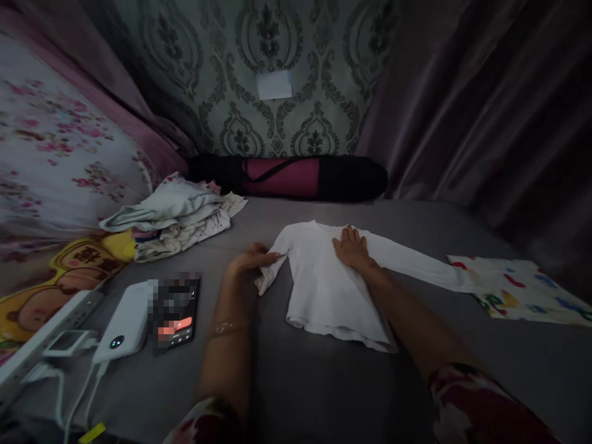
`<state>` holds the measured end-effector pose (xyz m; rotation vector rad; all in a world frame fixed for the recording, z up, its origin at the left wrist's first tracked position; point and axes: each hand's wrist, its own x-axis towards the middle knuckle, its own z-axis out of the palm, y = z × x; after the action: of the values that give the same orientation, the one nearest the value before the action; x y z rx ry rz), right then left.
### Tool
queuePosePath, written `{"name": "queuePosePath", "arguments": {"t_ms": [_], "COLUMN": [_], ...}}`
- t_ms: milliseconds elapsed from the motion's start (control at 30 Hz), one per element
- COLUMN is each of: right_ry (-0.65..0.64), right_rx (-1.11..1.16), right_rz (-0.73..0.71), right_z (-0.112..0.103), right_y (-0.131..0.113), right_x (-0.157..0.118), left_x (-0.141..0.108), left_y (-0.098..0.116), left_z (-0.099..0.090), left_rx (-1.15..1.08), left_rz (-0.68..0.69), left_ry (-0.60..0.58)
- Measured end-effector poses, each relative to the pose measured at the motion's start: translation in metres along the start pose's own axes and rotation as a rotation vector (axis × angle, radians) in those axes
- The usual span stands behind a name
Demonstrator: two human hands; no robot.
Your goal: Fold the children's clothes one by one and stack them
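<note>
A white long-sleeved shirt (pixel 319 271) lies spread on the grey surface (pixel 296 394), its neck toward the back. Its right-hand sleeve stretches out to the right, and the left-hand sleeve bends down beside the body. My left hand (pixel 252 258) is at that left sleeve, fingers drawn together around its edge near the elbow. On the upper right chest of the shirt, close to the shoulder, my right hand (pixel 352 246) rests flat with its fingers apart.
Folded clothes (pixel 180 216) are piled at the back left. A phone (pixel 178 314), a white power bank (pixel 124 324) and a power strip (pixel 50 333) lie left. A patterned cloth (pixel 522 290) touches the right cuff. A black and pink bag (pixel 282 177) lines the wall.
</note>
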<state>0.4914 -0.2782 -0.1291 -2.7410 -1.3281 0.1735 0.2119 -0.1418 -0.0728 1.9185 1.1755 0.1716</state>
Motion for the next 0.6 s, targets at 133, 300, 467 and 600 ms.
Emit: {"name": "queuePosePath", "arguments": {"t_ms": [133, 300, 467, 600], "right_ry": [-0.011, 0.183, 0.102, 0.047], "right_rx": [-0.033, -0.113, 0.004, 0.116], "right_rz": [-0.007, -0.071, -0.302, -0.403], "right_z": [-0.004, -0.014, -0.008, -0.001], "right_y": [0.0, -0.029, -0.078, -0.106], "right_x": [-0.001, -0.007, -0.001, 0.012], "left_x": [0.0, 0.001, -0.004, -0.009], "left_y": [0.001, -0.004, -0.004, 0.004], "left_z": [-0.011, -0.023, -0.022, -0.017], "left_rx": [0.099, 0.245, 0.182, 0.037], "left_rz": [0.009, 0.112, 0.22, 0.255], "left_ry": [-0.099, -0.313, -0.487, -0.575]}}
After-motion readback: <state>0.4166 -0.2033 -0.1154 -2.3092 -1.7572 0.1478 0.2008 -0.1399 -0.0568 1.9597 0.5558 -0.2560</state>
